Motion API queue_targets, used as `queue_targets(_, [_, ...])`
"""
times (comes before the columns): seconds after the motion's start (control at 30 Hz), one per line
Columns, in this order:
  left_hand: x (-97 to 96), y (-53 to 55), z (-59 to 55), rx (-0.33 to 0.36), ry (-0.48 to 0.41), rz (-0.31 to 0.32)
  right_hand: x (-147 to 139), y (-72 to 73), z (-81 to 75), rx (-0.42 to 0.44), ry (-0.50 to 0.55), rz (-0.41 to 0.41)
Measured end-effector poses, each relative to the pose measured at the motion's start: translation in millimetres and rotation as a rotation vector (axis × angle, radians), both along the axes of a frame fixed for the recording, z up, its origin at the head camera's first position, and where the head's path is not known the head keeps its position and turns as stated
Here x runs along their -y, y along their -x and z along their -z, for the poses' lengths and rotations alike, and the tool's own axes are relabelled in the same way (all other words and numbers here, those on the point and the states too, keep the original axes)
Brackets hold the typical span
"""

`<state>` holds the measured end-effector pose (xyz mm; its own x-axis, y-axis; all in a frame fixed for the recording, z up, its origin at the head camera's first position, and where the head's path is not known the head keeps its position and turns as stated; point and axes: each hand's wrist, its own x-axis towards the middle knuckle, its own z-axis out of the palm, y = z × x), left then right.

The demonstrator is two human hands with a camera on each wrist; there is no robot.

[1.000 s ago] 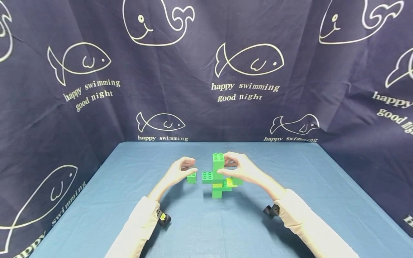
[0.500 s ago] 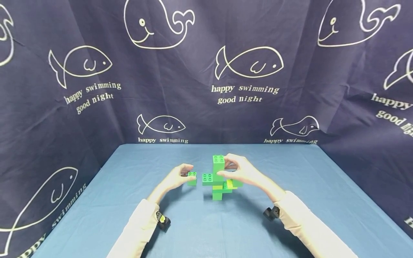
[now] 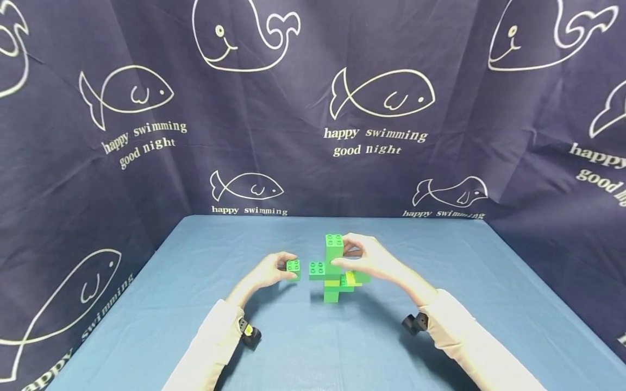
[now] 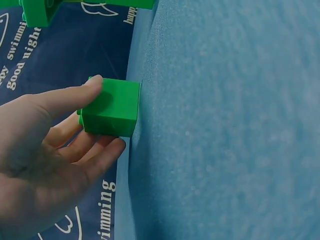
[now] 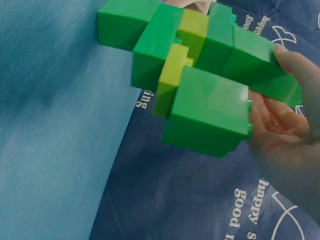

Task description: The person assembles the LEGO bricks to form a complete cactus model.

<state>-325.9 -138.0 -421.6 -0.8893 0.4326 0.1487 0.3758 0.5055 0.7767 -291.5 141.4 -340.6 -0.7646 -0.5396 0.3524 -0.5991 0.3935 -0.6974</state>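
My left hand (image 3: 268, 271) pinches a small green toy building brick (image 4: 112, 105), the thumb on one side and fingertips on the other. The studs of this brick face up, and its underside is right at the blue cloth. To its right stands a built shape of green and yellow bricks (image 3: 334, 254), with a tall column, a green arm to the left and a yellow-and-green arm (image 5: 212, 102) to the right. My right hand (image 3: 370, 256) grips the upper column between thumb and fingers. A narrow gap separates the loose brick from the built shape's left arm.
A blue cloth (image 3: 303, 347) covers the table. Dark blue curtains (image 3: 303, 157) with white fish drawings hang behind and at both sides. A small black camera (image 3: 251, 333) is strapped to the left wrist, another camera (image 3: 414, 323) to the right.
My left hand has come down onto the small green brick and taken hold of it between thumb and fingers. The right hand keeps its grip on the column, nearly still.
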Motion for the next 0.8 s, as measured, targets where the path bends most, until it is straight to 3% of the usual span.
queue_targets(0.33, [0.7,0.6,3.3,0.018,0.012,0.017,2.1,-4.1,-3.2,0.040,-0.053,-0.013])
queue_targets(0.5, [0.5,1.4,3.1,0.008,0.020,0.008,4.8,-5.7,-5.3,0.018,-0.062,0.015])
queue_targets(0.8, [-2.5,1.5,1.0,0.050,0.009,-0.006,3.3,-1.0,-5.2,-0.015,-0.078,0.028])
